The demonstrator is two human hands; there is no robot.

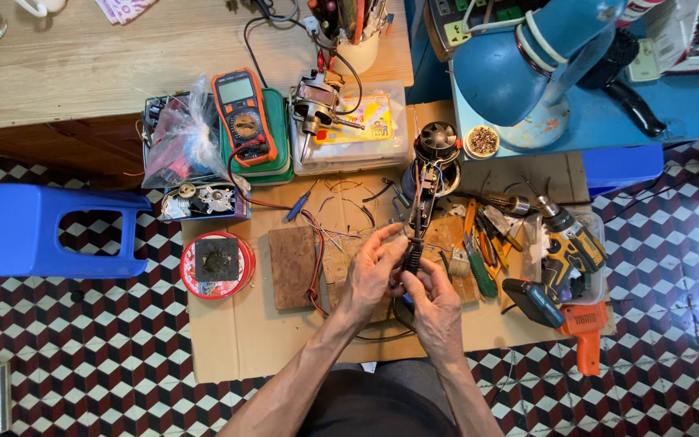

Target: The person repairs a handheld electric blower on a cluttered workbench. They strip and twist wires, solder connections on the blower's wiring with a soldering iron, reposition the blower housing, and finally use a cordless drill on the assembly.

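Black ribbed cord sleeve [413, 252] of an opened appliance handle [422, 202] is sitting just below the middle of the frame, held between both hands over a sheet of cardboard [244, 340] that is lying on the checkered floor [82, 340]. The left hand [368, 275] is closing around the sleeve from the left, thumb and forefinger pinching near its upper end. The right hand [434, 303] is gripping the lower part of the same sleeve from below and to the right, its fingers curled together around it. The handle is running upward from the hands to a round black motor housing [437, 144] above centre.

A wooden block [294, 265] is lying just left of the hands, with red wires [317, 251] trailing between them. Farther left, a round red tin [218, 264] is resting on the cardboard edge. In the upper middle, an orange multimeter [244, 115] is lying on a green box. To the right of the hands, screwdrivers and pliers [479, 243] are lying scattered, and beyond them a yellow-and-black cordless drill [568, 247] and an orange power tool [586, 332] are resting. A blue desk lamp [519, 69] is occupying the upper right, and a blue plastic stool [42, 231] is lying at the left edge.
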